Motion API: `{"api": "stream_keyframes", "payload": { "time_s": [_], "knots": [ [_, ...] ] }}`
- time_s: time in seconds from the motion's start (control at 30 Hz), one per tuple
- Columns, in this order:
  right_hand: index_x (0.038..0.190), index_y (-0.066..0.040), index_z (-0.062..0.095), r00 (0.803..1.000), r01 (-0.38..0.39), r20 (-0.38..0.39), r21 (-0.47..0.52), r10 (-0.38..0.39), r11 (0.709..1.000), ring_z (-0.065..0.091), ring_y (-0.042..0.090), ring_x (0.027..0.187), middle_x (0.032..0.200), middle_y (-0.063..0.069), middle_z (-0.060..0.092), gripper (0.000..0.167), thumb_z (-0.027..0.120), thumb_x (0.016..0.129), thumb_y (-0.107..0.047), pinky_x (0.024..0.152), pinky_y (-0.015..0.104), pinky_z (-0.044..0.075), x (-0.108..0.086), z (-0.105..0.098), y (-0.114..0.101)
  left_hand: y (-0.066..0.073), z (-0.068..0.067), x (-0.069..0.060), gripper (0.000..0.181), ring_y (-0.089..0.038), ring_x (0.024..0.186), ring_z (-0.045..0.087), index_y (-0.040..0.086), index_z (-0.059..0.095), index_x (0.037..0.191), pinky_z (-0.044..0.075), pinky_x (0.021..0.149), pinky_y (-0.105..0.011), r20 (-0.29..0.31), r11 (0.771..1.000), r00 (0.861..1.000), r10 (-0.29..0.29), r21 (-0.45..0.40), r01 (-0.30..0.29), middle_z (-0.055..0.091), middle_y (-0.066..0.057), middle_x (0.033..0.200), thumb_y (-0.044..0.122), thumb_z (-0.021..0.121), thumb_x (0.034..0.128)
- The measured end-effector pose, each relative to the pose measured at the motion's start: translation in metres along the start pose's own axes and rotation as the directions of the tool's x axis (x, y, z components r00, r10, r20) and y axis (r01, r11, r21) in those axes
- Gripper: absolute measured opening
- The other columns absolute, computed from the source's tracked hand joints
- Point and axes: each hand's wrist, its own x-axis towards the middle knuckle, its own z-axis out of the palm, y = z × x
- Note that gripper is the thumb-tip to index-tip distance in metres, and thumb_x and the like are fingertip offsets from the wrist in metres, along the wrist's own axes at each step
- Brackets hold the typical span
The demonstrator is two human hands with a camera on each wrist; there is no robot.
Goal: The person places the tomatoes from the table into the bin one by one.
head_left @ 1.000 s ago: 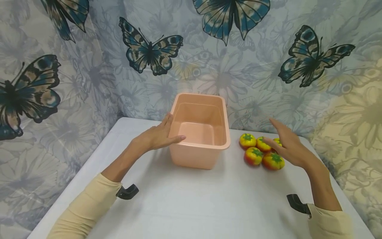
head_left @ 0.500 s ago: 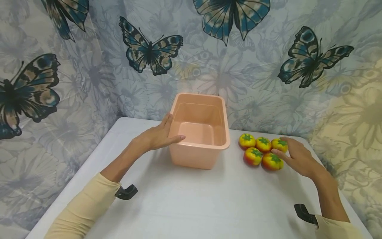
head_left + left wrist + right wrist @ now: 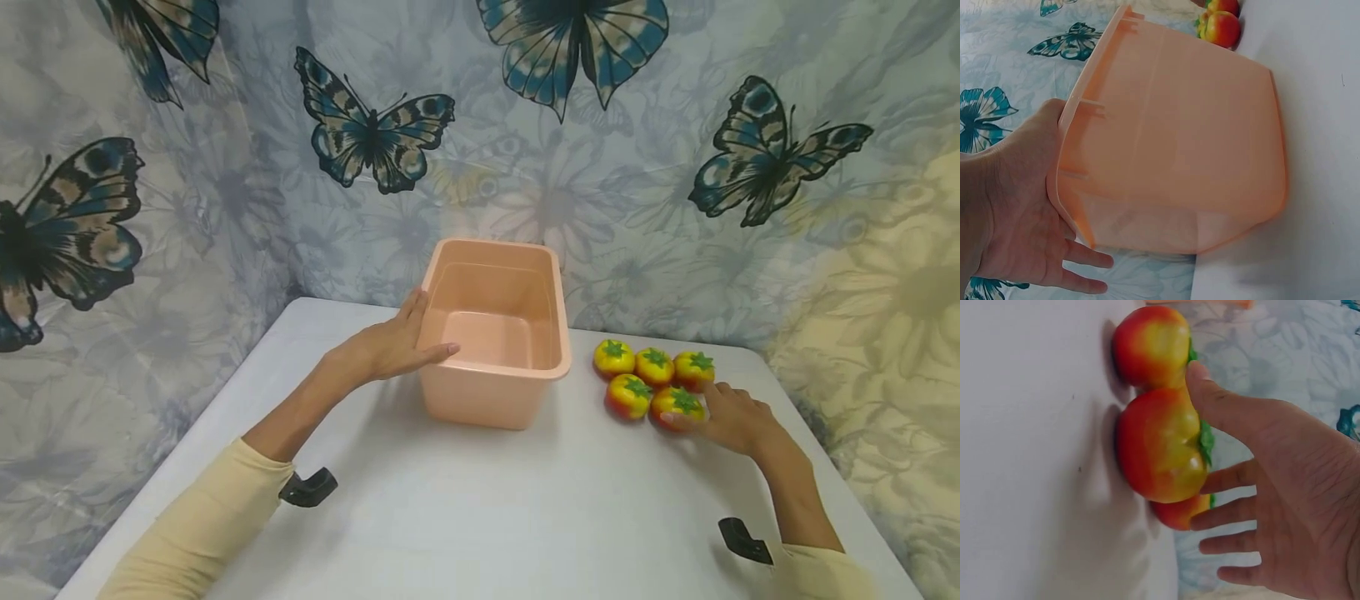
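Standing mouth up, the peach bin point(image 3: 480, 400) points its long axis away from the person, the left hand point(image 3: 386, 346) touching its left rim with fingers straight. Rightward, the right hand point(image 3: 738, 422), thumb and fingers parted, flanks the front-right fruit point(image 3: 677, 402), leaf up. Bare table point(image 3: 480, 517) spreads nearer; patterned cloth point(image 3: 525, 183) rises close behind.
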Motion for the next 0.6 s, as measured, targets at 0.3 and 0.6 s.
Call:
{"api": "stream_keyframes", "payload": {
  "time_s": [0.3, 0.6],
  "knots": [
    [0.143, 0.02, 0.037, 0.995, -0.041, 0.095, 0.035, 0.038, 0.999, 0.058, 0.062, 0.107, 0.128, 0.048, 0.051, 0.111, 0.051, 0.093, -0.078, 0.084, 0.072, 0.05, 0.003, 0.004, 0.002, -0.003, 0.003, 0.0, 0.121, -0.045, 0.139, 0.056, 0.016, -0.017, 0.167, 0.052, 0.107, -0.056, 0.005, 1.0, 1.0, 0.013, -0.014, -0.013, -0.018, -0.007, 0.177, 0.09, 0.038, 0.0893],
    [0.141, 0.02, 0.041, 0.994, -0.043, 0.107, 0.077, 0.034, 0.996, 0.057, 0.063, 0.11, 0.131, 0.047, 0.053, 0.112, 0.052, 0.092, -0.08, 0.087, 0.074, 0.049, 0.011, 0.01, -0.001, -0.002, 0.0, 0.001, 0.12, -0.044, 0.145, 0.051, 0.015, -0.017, 0.166, 0.051, 0.11, -0.055, 0.005, 1.0, 1.0, 0.009, -0.016, -0.008, -0.019, -0.008, 0.176, 0.088, 0.039, 0.0906]
  ]
}}
